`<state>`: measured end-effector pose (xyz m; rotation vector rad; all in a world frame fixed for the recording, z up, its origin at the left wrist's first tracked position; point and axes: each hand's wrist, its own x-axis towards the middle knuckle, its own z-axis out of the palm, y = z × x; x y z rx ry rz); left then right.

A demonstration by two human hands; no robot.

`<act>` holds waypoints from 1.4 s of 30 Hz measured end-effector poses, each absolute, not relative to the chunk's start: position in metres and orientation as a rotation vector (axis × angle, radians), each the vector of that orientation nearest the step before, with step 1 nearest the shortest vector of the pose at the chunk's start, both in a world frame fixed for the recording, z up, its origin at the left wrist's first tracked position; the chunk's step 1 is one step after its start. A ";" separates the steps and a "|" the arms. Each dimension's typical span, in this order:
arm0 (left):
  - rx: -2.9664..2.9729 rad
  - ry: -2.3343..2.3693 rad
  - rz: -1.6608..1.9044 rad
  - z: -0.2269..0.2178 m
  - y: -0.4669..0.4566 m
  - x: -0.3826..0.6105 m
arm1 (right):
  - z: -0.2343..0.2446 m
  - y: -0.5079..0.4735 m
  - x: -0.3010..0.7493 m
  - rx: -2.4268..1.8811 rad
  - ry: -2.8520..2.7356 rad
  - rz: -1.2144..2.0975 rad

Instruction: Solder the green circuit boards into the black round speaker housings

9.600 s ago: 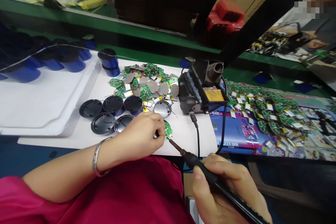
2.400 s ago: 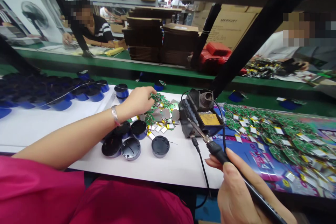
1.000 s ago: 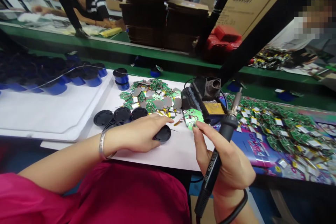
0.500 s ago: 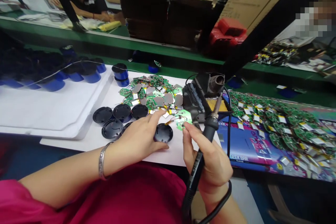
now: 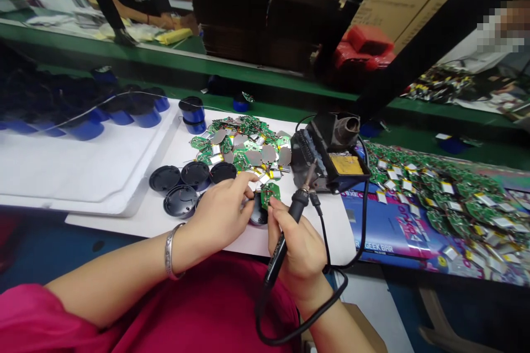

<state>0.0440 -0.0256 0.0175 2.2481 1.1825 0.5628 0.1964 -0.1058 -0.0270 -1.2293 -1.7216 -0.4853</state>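
Note:
My right hand [image 5: 301,245] grips a soldering iron [image 5: 296,207], its tip pointing up and away, while the thumb and forefinger pinch the edge of a green circuit board [image 5: 271,193]. That board is held tilted over a round black-lined cup [image 5: 258,216], partly covering it. Close on its left, my left hand [image 5: 223,212] has thumb and forefinger drawn together at the cup's rim; whatever they hold is too small to make out. Several more round black cups [image 5: 180,200] stand left of this hand, some partly hidden by it. Behind both hands lies a heap of circuit boards [image 5: 248,146] with small silver batteries.
A soldering iron stand [image 5: 318,135] with a yellow sponge [image 5: 346,164] stands right of the heap. Farther right, boards with batteries [image 5: 447,198] cover a printed sheet. Blue cups [image 5: 85,128] crowd a white tray [image 5: 62,176] at left. A person [image 5: 141,0] works across the bench.
My right hand has moved left, bringing the board and iron over the cup. The left hand's spread thumb and fingers have closed together beside the board.

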 end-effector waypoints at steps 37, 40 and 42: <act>2.166 0.835 0.564 0.024 -0.022 0.053 | -0.007 -0.116 0.202 -1.333 -1.644 -0.278; 2.162 0.822 0.596 0.022 -0.023 0.053 | -0.008 -0.115 0.202 -1.352 -1.630 -0.262; 2.151 0.823 0.605 0.021 -0.023 0.053 | -0.007 -0.114 0.202 -1.366 -1.622 -0.254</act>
